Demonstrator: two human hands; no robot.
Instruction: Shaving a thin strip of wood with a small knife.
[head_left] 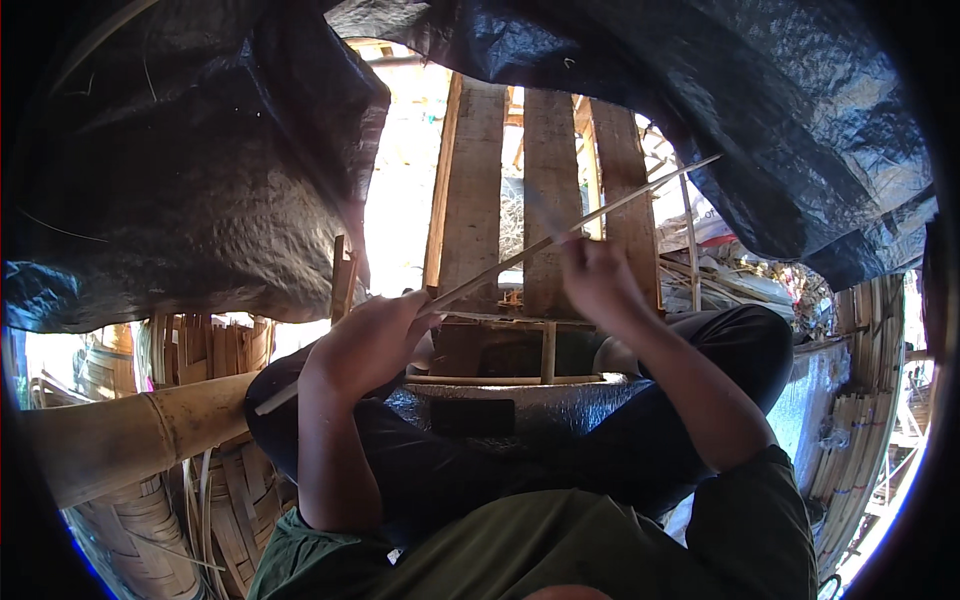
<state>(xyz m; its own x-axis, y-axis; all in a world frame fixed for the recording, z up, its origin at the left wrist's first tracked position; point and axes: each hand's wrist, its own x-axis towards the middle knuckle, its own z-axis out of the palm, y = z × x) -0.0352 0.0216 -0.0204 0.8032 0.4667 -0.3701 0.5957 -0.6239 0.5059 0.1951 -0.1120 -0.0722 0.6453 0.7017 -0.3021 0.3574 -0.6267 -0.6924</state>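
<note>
A long, thin, pale strip [500,266], which looks like split bamboo, slants from my left knee up to the far right. Near its lower part, my left hand [380,330] is closed around it. The strip's near end sticks out past my left wrist. To the right, my right hand [592,272] is closed in a fist on a knife [547,210]. Its grey blade is smeared by motion and points up and left, beside or across the strip; I cannot tell whether they touch. The knife's handle is hidden in my fingers.
Wooden planks [473,190] with gaps between them stretch away in front. Dark plastic sheeting [200,190] hangs at left and overhead. A thick bamboo pole [140,435] lies beside my left knee. Woven bamboo panels [130,530] stand at lower left, and bundled strips [850,450] at right.
</note>
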